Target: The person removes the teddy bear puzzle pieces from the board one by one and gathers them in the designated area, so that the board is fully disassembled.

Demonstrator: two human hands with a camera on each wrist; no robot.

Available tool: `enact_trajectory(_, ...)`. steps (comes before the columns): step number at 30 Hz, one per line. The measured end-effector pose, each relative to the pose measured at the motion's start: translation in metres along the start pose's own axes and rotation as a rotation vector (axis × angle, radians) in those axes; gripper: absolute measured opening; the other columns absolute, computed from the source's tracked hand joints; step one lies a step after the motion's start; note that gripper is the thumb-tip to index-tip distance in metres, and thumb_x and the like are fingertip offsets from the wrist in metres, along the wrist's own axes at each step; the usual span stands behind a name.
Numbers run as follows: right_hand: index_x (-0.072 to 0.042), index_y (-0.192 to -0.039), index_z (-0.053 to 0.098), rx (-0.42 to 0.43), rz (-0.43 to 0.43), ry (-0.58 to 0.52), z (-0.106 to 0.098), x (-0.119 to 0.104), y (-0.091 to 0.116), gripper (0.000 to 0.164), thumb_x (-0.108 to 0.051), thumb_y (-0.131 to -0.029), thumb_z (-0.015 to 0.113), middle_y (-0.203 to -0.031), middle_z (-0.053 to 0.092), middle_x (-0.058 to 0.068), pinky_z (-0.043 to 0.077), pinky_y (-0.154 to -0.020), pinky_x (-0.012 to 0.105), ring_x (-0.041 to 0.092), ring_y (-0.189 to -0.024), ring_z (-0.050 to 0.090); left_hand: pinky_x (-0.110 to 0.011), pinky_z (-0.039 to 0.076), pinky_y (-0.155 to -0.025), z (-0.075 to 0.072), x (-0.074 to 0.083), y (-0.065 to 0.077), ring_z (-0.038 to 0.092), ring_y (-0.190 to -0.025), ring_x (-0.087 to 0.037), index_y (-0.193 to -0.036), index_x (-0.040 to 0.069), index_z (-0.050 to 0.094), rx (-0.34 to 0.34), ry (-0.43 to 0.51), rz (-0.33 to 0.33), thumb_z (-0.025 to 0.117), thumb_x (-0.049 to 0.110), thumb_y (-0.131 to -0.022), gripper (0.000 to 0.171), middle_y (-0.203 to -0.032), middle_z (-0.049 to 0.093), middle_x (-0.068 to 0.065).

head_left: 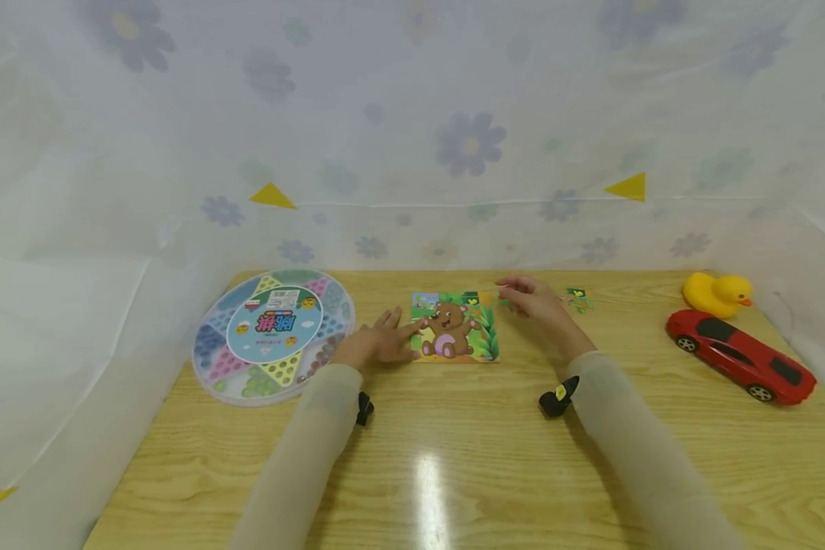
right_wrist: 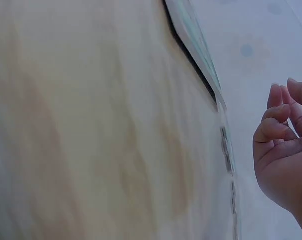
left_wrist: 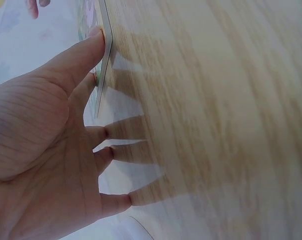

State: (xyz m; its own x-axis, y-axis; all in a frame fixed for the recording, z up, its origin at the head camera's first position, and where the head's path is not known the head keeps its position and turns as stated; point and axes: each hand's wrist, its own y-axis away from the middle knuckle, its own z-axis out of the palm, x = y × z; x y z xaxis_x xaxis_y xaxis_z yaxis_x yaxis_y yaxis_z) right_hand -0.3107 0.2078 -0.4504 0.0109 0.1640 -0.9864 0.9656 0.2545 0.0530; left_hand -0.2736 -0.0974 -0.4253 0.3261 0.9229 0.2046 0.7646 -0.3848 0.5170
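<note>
Head view gives us the bear puzzle (head_left: 450, 336) flat on the wooden table (head_left: 495, 451), and we take that puzzle as our landmark. Its bear-and-leaves picture reads nearly whole to us, so we judge the work well along, though we cannot tell how much of it is fitted pieces and how much may be printed backing. What looks left is the small scatter of loose pieces (head_left: 580, 293) to the right of the puzzle, one of them dark with a yellow shape; we cannot count them, since the right hand (head_left: 531, 299) hides part of that stretch.

As for grip, we see the left hand (head_left: 385, 342) at the puzzle's left edge, its fingers fanned and extended. The left wrist view shows us thumb and index finger at the puzzle's edge, with other fingertips on the table beside it; it steadies, we think, rather than grasps. The right hand is just right of the puzzle's upper right corner, fingers bent and thumb tip close to the index tip. Neither the head view nor the right wrist view lets us tell whether a thin piece sits between them.

We also have a round game box (head_left: 275, 328) left of the puzzle, and a red toy car (head_left: 739, 355) and a yellow duck (head_left: 717, 294) well to its right.
</note>
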Motion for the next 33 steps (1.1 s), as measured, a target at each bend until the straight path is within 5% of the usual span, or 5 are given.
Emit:
enact_trajectory(7,0.001,-0.129,0.051,-0.112,-0.005,0.122,0.032,0.000,-0.004,0.038,-0.020,-0.098,0.053,-0.079,0.050,0.005,0.035,-0.052,0.026,0.010,-0.050,0.034,-0.062,0.008,-0.110,-0.001,0.003,-0.002,-0.010,-0.144,-0.029,-0.151,0.037,0.005,-0.011,0.024,0.009,0.044,0.055,-0.095,0.071,-0.157,-0.014,-0.013)
enact_trajectory(15,-0.006,-0.125,0.056,-0.230,-0.008,0.272,0.062,0.001,-0.019,0.032,-0.020,-0.096,0.056,-0.088,0.063,0.010,0.041,-0.049,0.026,0.014,-0.053,0.045,-0.062,0.012,-0.110,-0.001,0.002,-0.005,-0.007,-0.144,-0.030,-0.152,0.037,0.006,-0.006,0.005,0.003,0.043,0.056,-0.094,0.071,-0.157,-0.011,-0.013)
enact_trajectory(23,-0.003,-0.129,0.054,-0.317,-0.012,0.403,0.076,0.000,-0.029,0.041,-0.017,-0.092,0.063,-0.086,0.058,0.010,0.046,-0.055,0.028,0.016,-0.063,0.052,-0.061,0.010,-0.110,-0.004,0.001,0.000,-0.007,-0.144,-0.030,-0.152,0.035,0.007,-0.007,0.043,0.003,0.045,0.054,-0.095,0.072,-0.158,-0.010,-0.013)
enact_trajectory(33,-0.009,-0.130,0.054,-0.259,0.017,0.607,0.091,-0.006,-0.025,0.047,-0.020,-0.087,0.069,-0.085,0.056,0.006,0.043,-0.064,0.029,0.018,-0.073,0.051,-0.064,0.011,-0.109,-0.004,-0.002,0.003,-0.004,-0.144,-0.033,-0.153,0.031,0.011,0.017,0.072,0.042,0.048,0.050,-0.095,0.071,-0.157,-0.008,-0.016)
